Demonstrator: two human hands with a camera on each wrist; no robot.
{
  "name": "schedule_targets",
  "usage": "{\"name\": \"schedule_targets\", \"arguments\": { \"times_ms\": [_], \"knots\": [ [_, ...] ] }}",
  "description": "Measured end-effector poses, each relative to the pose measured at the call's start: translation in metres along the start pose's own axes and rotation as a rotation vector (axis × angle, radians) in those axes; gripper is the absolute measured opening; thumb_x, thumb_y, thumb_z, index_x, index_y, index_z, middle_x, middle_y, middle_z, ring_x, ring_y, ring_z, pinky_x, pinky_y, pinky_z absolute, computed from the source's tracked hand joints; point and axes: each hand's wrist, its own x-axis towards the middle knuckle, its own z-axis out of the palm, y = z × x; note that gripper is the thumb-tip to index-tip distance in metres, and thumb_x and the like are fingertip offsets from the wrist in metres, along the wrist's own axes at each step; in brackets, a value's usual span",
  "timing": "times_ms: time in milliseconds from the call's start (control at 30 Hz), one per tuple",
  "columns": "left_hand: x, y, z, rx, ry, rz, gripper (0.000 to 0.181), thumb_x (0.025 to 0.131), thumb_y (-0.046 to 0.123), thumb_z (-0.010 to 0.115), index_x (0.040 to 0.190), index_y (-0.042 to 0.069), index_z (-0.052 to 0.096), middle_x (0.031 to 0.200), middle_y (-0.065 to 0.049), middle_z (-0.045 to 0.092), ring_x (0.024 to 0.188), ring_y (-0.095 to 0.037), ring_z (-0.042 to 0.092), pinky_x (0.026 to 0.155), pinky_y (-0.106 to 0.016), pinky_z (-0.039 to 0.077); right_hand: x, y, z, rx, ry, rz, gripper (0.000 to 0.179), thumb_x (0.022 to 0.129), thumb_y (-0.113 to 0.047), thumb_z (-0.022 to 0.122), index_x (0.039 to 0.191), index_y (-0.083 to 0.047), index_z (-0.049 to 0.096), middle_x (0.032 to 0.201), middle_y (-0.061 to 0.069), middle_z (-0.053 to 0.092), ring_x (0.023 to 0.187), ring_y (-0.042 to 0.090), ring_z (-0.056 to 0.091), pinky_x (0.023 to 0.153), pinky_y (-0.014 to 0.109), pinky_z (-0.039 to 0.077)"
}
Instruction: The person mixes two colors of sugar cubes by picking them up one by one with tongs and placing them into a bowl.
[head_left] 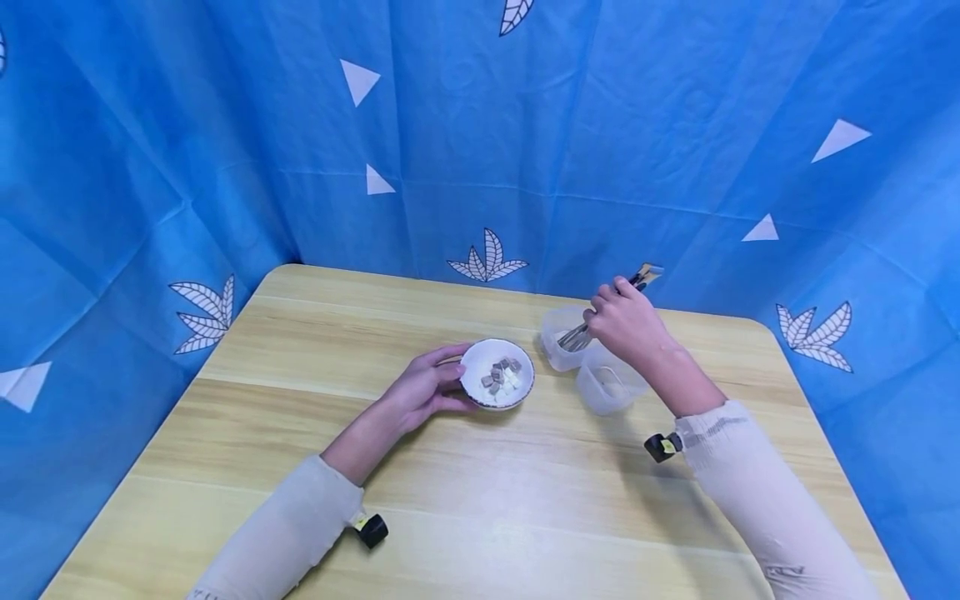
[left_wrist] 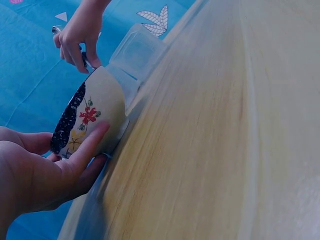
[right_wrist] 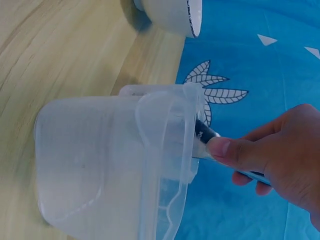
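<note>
My left hand (head_left: pixel 423 387) grips a small white bowl (head_left: pixel 474 367) from its left side, thumb and fingers around the wall. Brownish cubes (head_left: pixel 492 382) and white bits lie inside it. In the left wrist view, the outside of the bowl shows a dark speckled rim band and a red flower (left_wrist: pixel 88 115). With my right hand (head_left: pixel 628 321) I hold metal tongs (head_left: pixel 576 337), slanting down into the farther translucent plastic container (head_left: pixel 551 352). Their tips are partly hidden by the container wall in the right wrist view.
A second translucent container (head_left: pixel 600 398) stands just in front of the farther one, below my right forearm. All of it is on a light wooden table (head_left: pixel 480 500). A blue patterned curtain (head_left: pixel 465 125) hangs behind the back edge and at both sides.
</note>
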Motion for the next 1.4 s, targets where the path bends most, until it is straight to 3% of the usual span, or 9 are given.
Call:
{"name": "schedule_targets", "arguments": {
  "times_ms": [133, 433, 900, 1200, 1400],
  "knots": [
    [-0.001, 0.001, 0.0, 0.006, -0.001, -0.002, 0.051, 0.107, 0.006, 0.048, 0.157, 0.017, 0.044, 0.154, -0.023, 0.047, 0.128, -0.037, 0.061, 0.098, -0.059, 0.061, 0.004, -0.002, 0.001, -0.021, -0.01, -0.016, 0.027, 0.09, 0.005, 0.068, 0.071, -0.013, 0.072, 0.075, 0.004, 0.069, 0.081, 0.025, 0.059, 0.085, 0.041, 0.044],
    [-0.001, 0.002, 0.0, 0.005, 0.01, -0.016, 0.051, 0.107, 0.006, 0.049, 0.157, 0.018, 0.045, 0.155, -0.022, 0.048, 0.13, -0.038, 0.06, 0.098, -0.059, 0.061, 0.008, -0.006, -0.008, -0.033, -0.044, -0.037, 0.022, 0.091, 0.002, 0.073, 0.075, -0.012, 0.077, 0.079, 0.004, 0.073, 0.082, 0.025, 0.061, 0.086, 0.041, 0.045],
    [-0.001, 0.001, 0.001, 0.003, 0.009, -0.01, 0.052, 0.106, 0.005, 0.05, 0.157, 0.017, 0.045, 0.156, -0.021, 0.045, 0.129, -0.037, 0.059, 0.098, -0.059, 0.06, 0.009, -0.015, -0.011, -0.058, -0.012, -0.048, 0.031, 0.092, 0.003, 0.069, 0.065, -0.012, 0.071, 0.067, 0.002, 0.065, 0.073, 0.023, 0.052, 0.084, 0.04, 0.043],
    [0.0, 0.001, 0.002, -0.002, 0.009, -0.016, 0.05, 0.107, 0.006, 0.05, 0.156, 0.018, 0.046, 0.154, -0.022, 0.048, 0.127, -0.036, 0.062, 0.098, -0.059, 0.061, -0.005, -0.013, -0.008, -0.03, 0.074, -0.025, 0.031, 0.09, 0.008, 0.067, 0.064, -0.008, 0.068, 0.064, 0.004, 0.062, 0.069, 0.023, 0.047, 0.08, 0.039, 0.04],
    [-0.001, 0.002, 0.002, 0.005, 0.01, -0.012, 0.051, 0.107, 0.006, 0.05, 0.156, 0.017, 0.045, 0.155, -0.021, 0.046, 0.128, -0.037, 0.06, 0.099, -0.059, 0.06, -0.015, -0.012, -0.007, -0.012, 0.137, -0.006, 0.029, 0.089, 0.01, 0.067, 0.065, -0.007, 0.065, 0.065, 0.006, 0.061, 0.072, 0.025, 0.048, 0.084, 0.04, 0.042]
  ]
}}
